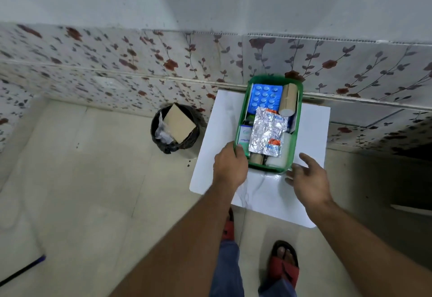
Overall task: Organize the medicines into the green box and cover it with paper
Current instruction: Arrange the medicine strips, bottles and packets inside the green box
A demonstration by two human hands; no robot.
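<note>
Left hand [230, 165] clamped on the near-left corner of the green box [296, 137] (already packed with a foil blister strip [266, 133], a blue blister pack [265, 96] and bandage rolls [288, 99]), likely steadying it on the white desk [311, 133], right hand [311, 179] hovering open-fingered just beside the near-right corner, no covering paper on yet

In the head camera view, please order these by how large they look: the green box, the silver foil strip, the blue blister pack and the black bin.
1. green box, clearly largest
2. black bin
3. silver foil strip and blue blister pack: these look alike, and the foil partly covers the blister pack, so I leave them unranked.
</note>
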